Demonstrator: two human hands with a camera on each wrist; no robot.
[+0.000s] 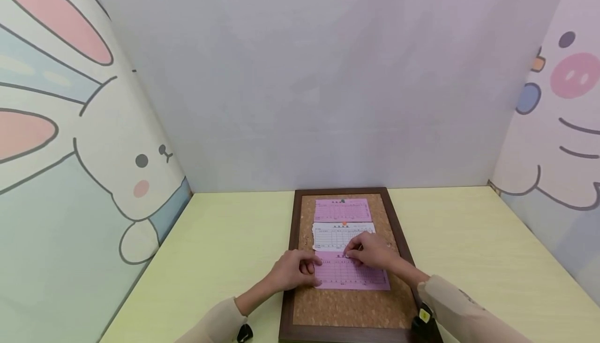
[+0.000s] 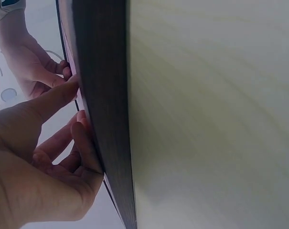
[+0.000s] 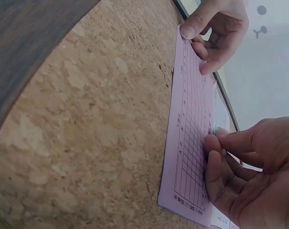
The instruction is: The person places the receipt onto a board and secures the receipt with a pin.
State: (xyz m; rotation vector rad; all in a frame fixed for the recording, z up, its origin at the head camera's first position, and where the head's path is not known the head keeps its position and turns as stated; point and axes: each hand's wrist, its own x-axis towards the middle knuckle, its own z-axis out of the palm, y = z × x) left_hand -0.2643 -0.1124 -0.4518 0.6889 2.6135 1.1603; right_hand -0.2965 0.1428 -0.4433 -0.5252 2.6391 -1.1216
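A pink printed form lies on the corkboard, lowest of a column of slips. At its left edge, my left hand presses the paper with thumb and forefinger spread apart, the other fingers bent inward. My right hand pinches a small pale-green pushpin at the form's upper edge, near the middle; its point is hidden. Just above lies a white form with an orange pushpin at its top. Higher up is another pink form, bearing a dark-green pushpin.
A dark brown wooden frame borders the corkboard, which lies on a pale yellow table. Behind stands a plain grey-white panel. Side panels carry a cartoon rabbit on the left and a pig on the right.
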